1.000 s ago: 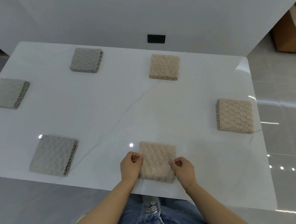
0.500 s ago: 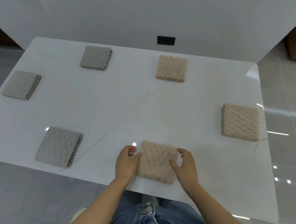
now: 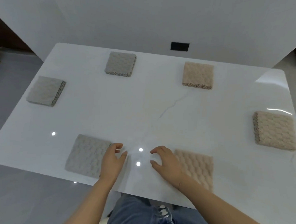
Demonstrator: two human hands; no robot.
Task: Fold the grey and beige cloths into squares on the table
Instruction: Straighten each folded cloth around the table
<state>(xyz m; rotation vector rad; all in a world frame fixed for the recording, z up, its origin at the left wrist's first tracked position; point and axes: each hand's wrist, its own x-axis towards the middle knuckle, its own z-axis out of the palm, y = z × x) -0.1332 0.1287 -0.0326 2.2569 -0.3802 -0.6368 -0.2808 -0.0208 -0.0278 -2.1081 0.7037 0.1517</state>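
Neither grip is holding anything: the left hand (image 3: 113,159) and right hand (image 3: 165,162) are hovering with loosely spread fingers over bare worktop (image 3: 143,111). Just outside the left hand the near grey cloth (image 3: 87,155) is lying folded square; just outside the right hand the near beige cloth (image 3: 195,168) is lying likewise. Farther out, two more grey and two more beige squares are sitting folded. Folding is looking finished; any next move is probably only straightening an edge or drawing the hands away.

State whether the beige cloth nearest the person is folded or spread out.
Folded. The nearest beige cloth lies as a compact square on the table, matching the other squares; both hands are off it.
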